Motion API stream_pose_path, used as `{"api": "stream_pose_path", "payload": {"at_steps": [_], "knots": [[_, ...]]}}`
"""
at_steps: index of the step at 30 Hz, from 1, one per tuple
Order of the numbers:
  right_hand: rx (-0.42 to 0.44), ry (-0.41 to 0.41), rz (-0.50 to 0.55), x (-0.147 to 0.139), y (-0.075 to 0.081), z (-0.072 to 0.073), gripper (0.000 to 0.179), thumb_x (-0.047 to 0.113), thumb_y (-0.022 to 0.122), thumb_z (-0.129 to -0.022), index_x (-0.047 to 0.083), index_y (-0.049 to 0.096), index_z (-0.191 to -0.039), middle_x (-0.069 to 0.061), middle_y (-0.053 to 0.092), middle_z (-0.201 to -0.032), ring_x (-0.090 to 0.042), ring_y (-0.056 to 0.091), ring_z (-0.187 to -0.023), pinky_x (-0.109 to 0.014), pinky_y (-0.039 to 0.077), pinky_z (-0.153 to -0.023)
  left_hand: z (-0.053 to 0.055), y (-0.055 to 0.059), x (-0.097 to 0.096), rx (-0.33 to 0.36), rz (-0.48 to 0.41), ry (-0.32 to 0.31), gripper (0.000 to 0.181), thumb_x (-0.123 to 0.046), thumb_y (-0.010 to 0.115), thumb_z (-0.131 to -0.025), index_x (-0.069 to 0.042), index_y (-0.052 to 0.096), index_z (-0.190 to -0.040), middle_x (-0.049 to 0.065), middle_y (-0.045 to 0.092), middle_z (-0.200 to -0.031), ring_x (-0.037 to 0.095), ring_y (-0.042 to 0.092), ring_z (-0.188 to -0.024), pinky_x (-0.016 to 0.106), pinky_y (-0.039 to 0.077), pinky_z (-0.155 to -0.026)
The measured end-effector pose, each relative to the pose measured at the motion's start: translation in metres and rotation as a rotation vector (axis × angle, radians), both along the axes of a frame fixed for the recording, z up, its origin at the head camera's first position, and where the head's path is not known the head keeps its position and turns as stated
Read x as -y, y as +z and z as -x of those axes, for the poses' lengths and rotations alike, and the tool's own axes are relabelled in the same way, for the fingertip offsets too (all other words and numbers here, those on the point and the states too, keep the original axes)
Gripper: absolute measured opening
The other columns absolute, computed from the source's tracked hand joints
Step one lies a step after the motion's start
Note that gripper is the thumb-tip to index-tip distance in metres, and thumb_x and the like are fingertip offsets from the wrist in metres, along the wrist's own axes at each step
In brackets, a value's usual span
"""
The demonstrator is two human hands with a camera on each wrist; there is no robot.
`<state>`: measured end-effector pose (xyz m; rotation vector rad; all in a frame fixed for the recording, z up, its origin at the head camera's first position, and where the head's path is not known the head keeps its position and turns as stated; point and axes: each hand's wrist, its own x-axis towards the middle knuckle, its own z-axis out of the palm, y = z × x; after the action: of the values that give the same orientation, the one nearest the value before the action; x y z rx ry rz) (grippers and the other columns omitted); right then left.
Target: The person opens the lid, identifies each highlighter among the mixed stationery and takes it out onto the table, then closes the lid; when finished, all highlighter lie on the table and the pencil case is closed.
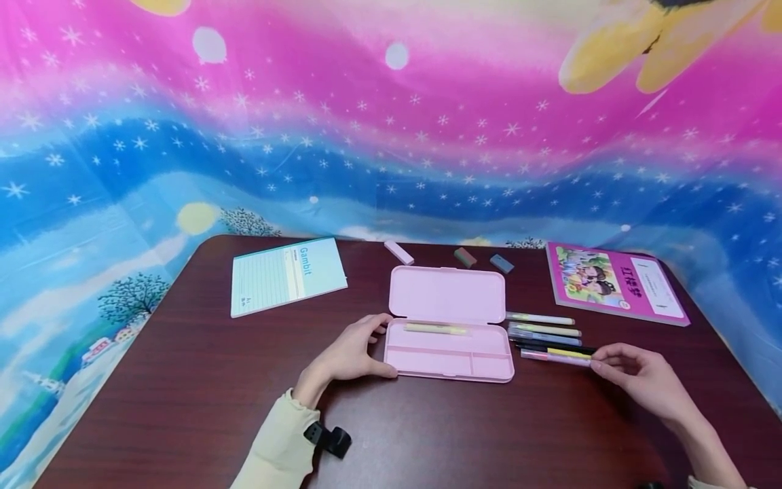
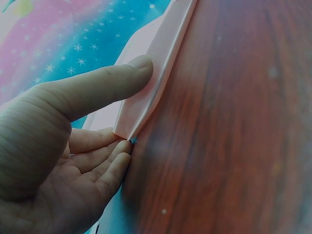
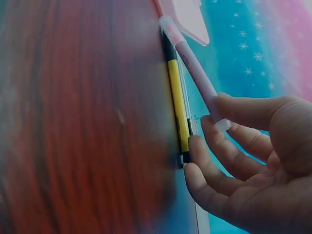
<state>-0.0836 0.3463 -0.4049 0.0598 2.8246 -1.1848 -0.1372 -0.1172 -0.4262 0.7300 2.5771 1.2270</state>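
Observation:
An open pink pencil case lies on the table with its lid folded back. One yellowish pen rests in its long rear compartment. My left hand holds the left end of the case, thumb at the front corner and fingers at the back; the left wrist view shows the thumb against the case wall. At the right, my right hand pinches the end of a lilac highlighter between thumb and fingers. Beside that highlighter is a black-and-yellow pen, near my lower fingertips; whether they touch it I cannot tell.
Several pens, including a grey-blue one, lie right of the case. Behind it are a pink eraser, a brown-green block and a blue-grey block. A notebook lies left, a pink book right.

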Motion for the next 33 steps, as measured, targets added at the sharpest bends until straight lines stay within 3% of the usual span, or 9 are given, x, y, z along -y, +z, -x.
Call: {"api": "stream_pose_path", "payload": {"at_steps": [5, 11, 21, 33], "knots": [[-0.041, 0.035, -0.207, -0.001, -0.002, 0.003, 0.024, 0.027, 0.071, -0.087, 0.006, 0.068, -0.097, -0.004, 0.068, -0.087, -0.005, 0.059, -0.071, -0.022, 0.048, -0.061, -0.001, 0.001, 0.0, -0.006, -0.009, -0.001, 0.076, -0.025, 0.088, -0.066, -0.006, 0.05, -0.13, 0.009, 0.054, -0.122, 0.024, 0.054, -0.11, 0.038, 0.048, -0.092], [-0.094, 0.067, -0.319, -0.001, -0.001, 0.009, 0.017, 0.025, 0.074, -0.085, 0.009, 0.069, -0.09, 0.001, 0.067, -0.079, -0.008, 0.057, -0.068, -0.027, 0.044, -0.059, -0.001, 0.001, -0.001, -0.007, -0.006, 0.0, 0.076, -0.025, 0.088, -0.066, -0.005, 0.051, -0.129, 0.01, 0.055, -0.121, 0.024, 0.054, -0.109, 0.039, 0.049, -0.092], [-0.127, 0.07, -0.382, 0.003, 0.0, 0.011, 0.017, 0.02, 0.079, -0.078, 0.009, 0.067, -0.082, 0.003, 0.064, -0.071, -0.012, 0.054, -0.063, -0.028, 0.041, -0.057, -0.001, 0.002, -0.002, -0.003, -0.003, -0.004, 0.076, -0.025, 0.088, -0.066, -0.006, 0.05, -0.129, 0.009, 0.054, -0.122, 0.023, 0.053, -0.111, 0.039, 0.048, -0.092], [-0.134, 0.048, -0.38, 0.005, 0.003, 0.011, 0.018, 0.012, 0.08, -0.074, 0.005, 0.066, -0.083, 0.0, 0.062, -0.072, -0.016, 0.053, -0.063, -0.03, 0.04, -0.056, -0.001, 0.001, -0.001, 0.018, 0.006, 0.014, 0.076, -0.026, 0.088, -0.066, -0.009, 0.05, -0.13, 0.008, 0.054, -0.122, 0.023, 0.054, -0.109, 0.039, 0.047, -0.093]]}}
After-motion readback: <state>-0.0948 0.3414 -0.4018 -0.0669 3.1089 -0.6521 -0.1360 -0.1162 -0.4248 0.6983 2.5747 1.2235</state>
